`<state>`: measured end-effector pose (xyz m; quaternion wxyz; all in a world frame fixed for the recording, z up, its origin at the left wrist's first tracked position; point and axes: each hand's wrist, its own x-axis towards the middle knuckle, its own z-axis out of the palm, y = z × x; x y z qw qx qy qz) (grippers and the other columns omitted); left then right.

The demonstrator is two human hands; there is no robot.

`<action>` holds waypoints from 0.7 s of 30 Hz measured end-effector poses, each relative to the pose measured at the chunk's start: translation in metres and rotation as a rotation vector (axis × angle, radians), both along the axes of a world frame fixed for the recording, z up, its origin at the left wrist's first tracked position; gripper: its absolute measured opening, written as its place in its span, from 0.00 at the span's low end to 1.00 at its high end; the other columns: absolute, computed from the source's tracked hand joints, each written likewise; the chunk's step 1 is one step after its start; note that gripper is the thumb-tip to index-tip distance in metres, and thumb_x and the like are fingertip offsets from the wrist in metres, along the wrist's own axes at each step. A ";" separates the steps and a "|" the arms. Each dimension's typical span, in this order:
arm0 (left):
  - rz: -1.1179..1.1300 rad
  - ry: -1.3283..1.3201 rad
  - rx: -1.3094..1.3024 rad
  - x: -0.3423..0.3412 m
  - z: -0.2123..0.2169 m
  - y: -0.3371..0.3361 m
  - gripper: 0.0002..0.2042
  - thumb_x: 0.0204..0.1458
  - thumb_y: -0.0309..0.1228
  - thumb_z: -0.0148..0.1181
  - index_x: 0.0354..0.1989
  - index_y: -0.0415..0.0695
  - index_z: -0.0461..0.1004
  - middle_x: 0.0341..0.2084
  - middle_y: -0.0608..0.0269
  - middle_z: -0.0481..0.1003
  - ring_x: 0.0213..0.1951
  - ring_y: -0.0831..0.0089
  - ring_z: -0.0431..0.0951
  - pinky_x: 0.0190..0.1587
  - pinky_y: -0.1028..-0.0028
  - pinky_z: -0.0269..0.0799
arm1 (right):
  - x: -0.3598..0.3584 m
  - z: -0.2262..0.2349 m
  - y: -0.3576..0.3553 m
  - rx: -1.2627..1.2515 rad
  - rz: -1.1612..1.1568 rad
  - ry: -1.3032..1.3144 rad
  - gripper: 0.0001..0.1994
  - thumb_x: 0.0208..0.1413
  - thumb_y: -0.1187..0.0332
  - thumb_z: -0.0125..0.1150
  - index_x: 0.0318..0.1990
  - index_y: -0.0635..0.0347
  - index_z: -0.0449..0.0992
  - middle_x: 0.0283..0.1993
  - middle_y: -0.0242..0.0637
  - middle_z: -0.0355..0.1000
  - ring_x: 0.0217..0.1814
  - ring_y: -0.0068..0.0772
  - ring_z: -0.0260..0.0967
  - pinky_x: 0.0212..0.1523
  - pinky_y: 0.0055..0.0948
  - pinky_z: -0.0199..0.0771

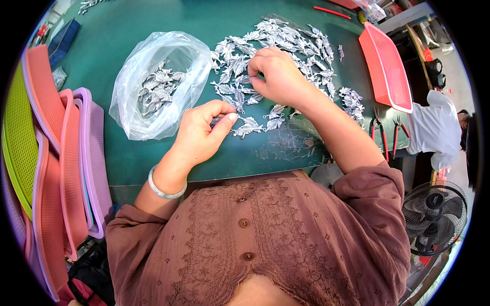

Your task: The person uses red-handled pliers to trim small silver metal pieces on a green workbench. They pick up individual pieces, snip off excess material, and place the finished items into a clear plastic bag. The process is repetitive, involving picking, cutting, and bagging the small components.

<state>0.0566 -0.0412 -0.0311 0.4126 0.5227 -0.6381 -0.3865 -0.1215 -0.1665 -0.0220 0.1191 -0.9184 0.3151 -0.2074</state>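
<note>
Silvery fishbone-shaped metal pieces (275, 36) lie in a loose pile across the green table (148, 166). My left hand (196, 130) is closed at the near left edge of the pile, thumb and fingers pinched on a grey metal piece (215, 122) that shows partly beneath them. Over the middle of the pile, my right hand (280, 76) has its fingers curled together; whatever they hold is hidden. To the left stands an open clear plastic bag (127, 99) with several of the same pieces (161, 86) inside. A few pieces (249, 127) lie just right of my left fingertips.
A pink basket (378, 71) sits at the right, with two red-handled pliers (378, 130) near it. Pink, green and purple baskets (94, 153) are stacked at the left. A red pencil (332, 12) lies far back. Beyond the right edge are a person in white (436, 127) and a fan (434, 204).
</note>
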 end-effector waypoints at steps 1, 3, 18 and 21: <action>-0.001 -0.003 -0.006 0.000 0.000 0.000 0.05 0.52 0.26 0.56 0.33 0.37 0.73 0.19 0.70 0.71 0.22 0.85 0.66 0.26 0.82 0.63 | 0.000 0.001 0.000 0.003 0.014 -0.008 0.03 0.39 0.74 0.58 0.23 0.60 0.70 0.25 0.38 0.67 0.35 0.43 0.64 0.39 0.36 0.64; -0.003 -0.007 -0.008 0.001 -0.001 0.000 0.05 0.52 0.26 0.56 0.33 0.37 0.73 0.20 0.69 0.72 0.23 0.85 0.67 0.26 0.82 0.63 | -0.002 0.003 0.000 0.021 0.033 -0.011 0.03 0.39 0.75 0.57 0.23 0.61 0.70 0.24 0.39 0.68 0.34 0.43 0.65 0.38 0.36 0.66; -0.024 -0.003 0.006 0.000 0.001 0.003 0.06 0.51 0.26 0.56 0.33 0.36 0.73 0.20 0.70 0.71 0.23 0.86 0.66 0.26 0.83 0.62 | -0.186 0.081 0.026 0.466 -0.417 0.330 0.05 0.41 0.75 0.56 0.24 0.68 0.69 0.21 0.40 0.67 0.25 0.33 0.66 0.29 0.30 0.66; -0.031 -0.003 0.005 0.000 0.002 0.003 0.06 0.51 0.26 0.56 0.34 0.36 0.73 0.20 0.69 0.71 0.23 0.86 0.66 0.26 0.83 0.62 | -0.186 0.077 0.024 0.225 -0.350 0.395 0.05 0.41 0.75 0.57 0.27 0.66 0.70 0.26 0.42 0.69 0.32 0.41 0.68 0.35 0.34 0.67</action>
